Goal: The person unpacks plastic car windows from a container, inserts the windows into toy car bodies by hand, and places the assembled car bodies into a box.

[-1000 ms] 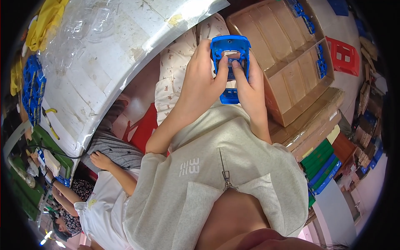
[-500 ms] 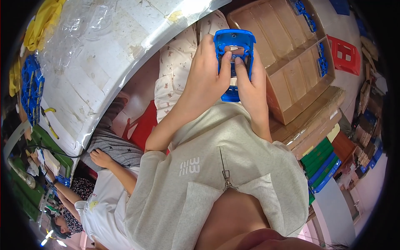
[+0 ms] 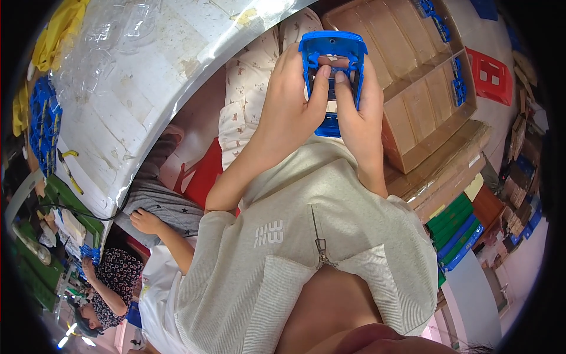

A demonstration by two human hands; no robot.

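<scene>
A glossy blue plastic shell [image 3: 333, 42], shaped like a toy car body with open gaps in its middle, is held up in front of my lap. Its left side rests in my left hand [image 3: 289, 97], the fingers curled behind it. My right hand [image 3: 361, 112] grips the opposite side in the same way. Both thumbs reach over the inner edge and press near the middle opening, almost side by side. The fingers behind the shell are mostly hidden.
To the right stands a divided cardboard box [image 3: 407, 127] with several blue plastic parts [image 3: 458, 82]. A white table [image 3: 118, 106] at left bears clear plastic packaging, blue parts and yellow-handled pliers [image 3: 71, 154]. A red stool [image 3: 490, 76] is far right. Co-workers sit at lower left.
Both hands have lifted the blue shell slightly away from me, still gripping it. At lower left, the nearer co-worker's body has shifted, revealing more of the person in a dark patterned top.
</scene>
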